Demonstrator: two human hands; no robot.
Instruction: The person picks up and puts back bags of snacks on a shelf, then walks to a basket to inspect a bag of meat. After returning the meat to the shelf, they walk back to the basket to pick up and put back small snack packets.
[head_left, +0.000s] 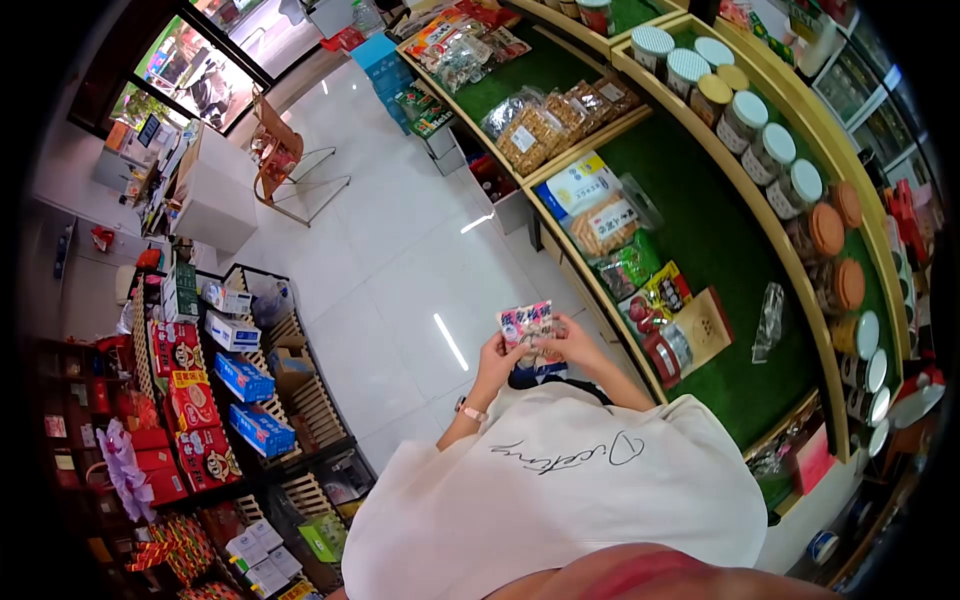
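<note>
Snack packet [527,328] | long axis away from body | left hand [497,352], right hand [572,340] closed on its side edges

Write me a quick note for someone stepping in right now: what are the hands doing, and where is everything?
Left hand: fingers closed on the left edge of the snack packet.
Right hand: fingers closed on the packet's right edge.
Packet: held up in front of the chest, over the white floor, touching no shelf.
Around: green-matted shelf on the right with bagged snacks and lidded jars; wooden rack on the left with red and blue boxes.
Done: the packet is in both hands.
Left: it is not set down anywhere.
</note>
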